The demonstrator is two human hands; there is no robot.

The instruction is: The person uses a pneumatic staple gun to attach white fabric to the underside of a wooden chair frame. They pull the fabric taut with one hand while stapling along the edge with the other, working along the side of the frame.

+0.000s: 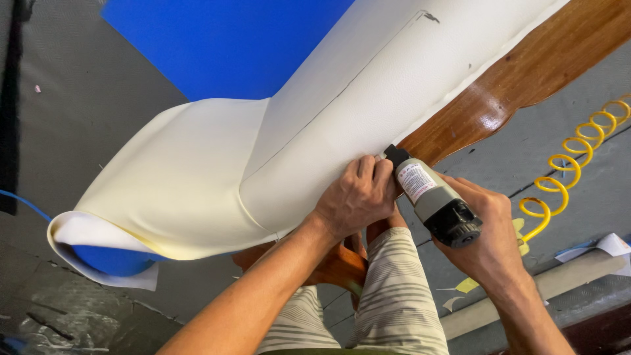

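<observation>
The staple gun [434, 200] sits in the right hand [486, 236], fingers wrapped around it. At 9 o'clock, left hand [355, 197] fingers pinch the white cover [342, 112]; a staple might hit them.

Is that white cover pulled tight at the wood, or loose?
Tight: left hand presses the cover flat against the wood.

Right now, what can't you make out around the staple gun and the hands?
- Head view: staple gun nose tip, hidden behind left hand.
- Its grip and trigger, covered by right hand.
- Yellow coiled hose: far end cut off by frame's right edge.
- Wooden frame under the white upholstery: covered.
</observation>
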